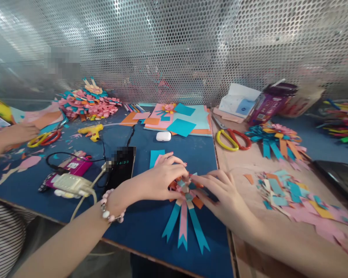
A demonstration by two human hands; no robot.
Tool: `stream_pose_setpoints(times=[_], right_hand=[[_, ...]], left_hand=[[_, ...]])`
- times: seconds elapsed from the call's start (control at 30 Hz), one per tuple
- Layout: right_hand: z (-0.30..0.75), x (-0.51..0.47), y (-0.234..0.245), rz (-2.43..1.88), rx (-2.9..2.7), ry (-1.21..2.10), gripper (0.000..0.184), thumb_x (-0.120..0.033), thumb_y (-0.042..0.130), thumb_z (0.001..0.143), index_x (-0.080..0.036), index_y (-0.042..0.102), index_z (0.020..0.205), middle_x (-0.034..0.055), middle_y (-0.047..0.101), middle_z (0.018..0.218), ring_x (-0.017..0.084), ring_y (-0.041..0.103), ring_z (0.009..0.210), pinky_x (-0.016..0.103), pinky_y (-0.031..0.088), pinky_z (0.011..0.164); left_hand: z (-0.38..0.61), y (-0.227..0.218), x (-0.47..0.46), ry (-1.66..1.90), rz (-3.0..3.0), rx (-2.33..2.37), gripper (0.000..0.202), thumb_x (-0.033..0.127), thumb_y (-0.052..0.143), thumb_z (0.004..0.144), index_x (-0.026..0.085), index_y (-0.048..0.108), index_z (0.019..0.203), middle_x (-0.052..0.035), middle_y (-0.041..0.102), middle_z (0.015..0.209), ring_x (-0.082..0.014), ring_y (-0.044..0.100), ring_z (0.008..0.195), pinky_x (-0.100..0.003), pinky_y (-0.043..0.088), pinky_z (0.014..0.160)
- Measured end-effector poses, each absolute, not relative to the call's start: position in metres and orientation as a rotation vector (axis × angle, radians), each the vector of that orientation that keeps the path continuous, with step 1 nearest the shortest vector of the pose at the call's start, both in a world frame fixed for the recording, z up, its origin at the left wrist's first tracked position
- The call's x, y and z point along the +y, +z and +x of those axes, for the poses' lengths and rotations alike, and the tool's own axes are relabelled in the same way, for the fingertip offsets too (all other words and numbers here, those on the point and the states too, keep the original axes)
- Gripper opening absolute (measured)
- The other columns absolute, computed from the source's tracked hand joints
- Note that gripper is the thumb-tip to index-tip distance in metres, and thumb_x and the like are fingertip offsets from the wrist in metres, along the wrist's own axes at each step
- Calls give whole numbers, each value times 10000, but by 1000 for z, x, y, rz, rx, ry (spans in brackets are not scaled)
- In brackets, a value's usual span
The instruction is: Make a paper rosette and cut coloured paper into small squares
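The paper rosette [185, 188] lies at the lower centre of the frame, on the blue tabletop [146, 235], its notched ribbon tails [183, 224] fanned toward the bottom edge; the left hand [158, 178] is partly closed, fingers arched over the petals and thumb low on the near side, apparently holding the rosette between them; the right hand [224, 193] is half open, fingers bent loosely, with fingertips at the rosette's right side; whether these pinch a petal cannot be told. Handling, as judged: very light; thin paper, springy in the loops, readily creased; low slip under dry fingers; tails likely to bend if pressed. Grip at the compact centre or by opposite sides of the petal ring; avoid lifting by a tail.
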State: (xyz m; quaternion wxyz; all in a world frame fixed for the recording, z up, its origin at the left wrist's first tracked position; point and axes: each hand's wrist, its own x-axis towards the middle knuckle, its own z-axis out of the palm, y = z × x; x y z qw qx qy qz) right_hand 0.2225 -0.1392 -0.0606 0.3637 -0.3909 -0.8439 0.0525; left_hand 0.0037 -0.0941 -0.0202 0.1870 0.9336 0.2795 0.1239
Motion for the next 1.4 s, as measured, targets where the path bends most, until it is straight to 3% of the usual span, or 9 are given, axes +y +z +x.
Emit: stream_pose_setpoints(times=[0.3, 0.8, 1.03, 1.4], right_hand=[[224, -141, -63, -1029, -2189, 143, 224, -264, 593, 881, -211, 609, 1098, 36, 698, 931, 182, 537, 840, 339, 373, 753], [224, -142, -61, -965, -2248, 131, 236, -196, 559, 899, -219, 600, 1130, 15, 697, 934, 180, 523, 852, 359, 357, 811], [223, -143, -59, -1003, -2217, 194, 221, -192, 542, 898, -218, 614, 1105, 26, 687, 881, 171, 541, 838, 356, 381, 810], [223, -140, -63, -996, -2218, 157, 166, -196, 522, 911, -214, 638, 1028, 25, 696, 872, 164, 552, 830, 353, 391, 811]], left_hand=[[3, -17, -96, 349, 2636, 834, 337, 459, 655, 767, 217, 544, 975, -42, 615, 1015, -219, 462, 1161, -530, 120, 1134], [6, -15, -101, 332, 2676, 901, 308, 441, 648, 753, 215, 553, 940, -32, 624, 977, -224, 488, 1086, -520, 134, 1114], [9, -17, -105, 350, 2682, 953, 121, 276, 531, 838, 206, 552, 934, -29, 631, 966, -199, 522, 1057, -531, 146, 1109], [16, -22, -109, 363, 2747, 973, 312, 451, 607, 782, 195, 541, 948, -49, 649, 972, -248, 542, 1060, -581, 135, 1095]])
